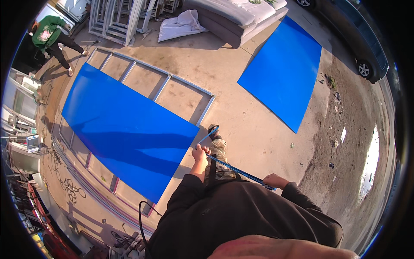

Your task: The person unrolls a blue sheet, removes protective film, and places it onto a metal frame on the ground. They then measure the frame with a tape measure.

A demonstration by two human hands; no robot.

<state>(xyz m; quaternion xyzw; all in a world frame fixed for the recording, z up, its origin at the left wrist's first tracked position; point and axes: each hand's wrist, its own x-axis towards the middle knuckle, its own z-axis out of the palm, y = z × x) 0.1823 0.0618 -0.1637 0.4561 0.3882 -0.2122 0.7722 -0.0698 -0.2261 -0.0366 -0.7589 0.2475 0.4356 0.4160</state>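
Note:
A tape measure's long narrow blade point(236, 169) runs across the front of my body, its markings facing up. My left hand point(201, 153) is closed round it beside the near right corner of a blue sheet point(133, 129), and a short end sticks out past the fingers over my foot. At the other end my right hand point(276, 181) is closed on the tape; its case is mostly hidden there. The sheet lies across a metal frame point(161, 88), whose bars show along its far and near sides. My shadow falls over the sheet.
Another blue sheet point(282, 71) lies on the concrete at right, near a sofa point(233, 19) and a parked car point(351, 32). Metal frames point(116, 21) stand at the back. A person in green point(51, 36) is at far left. Cables point(71, 190) coil on the ground.

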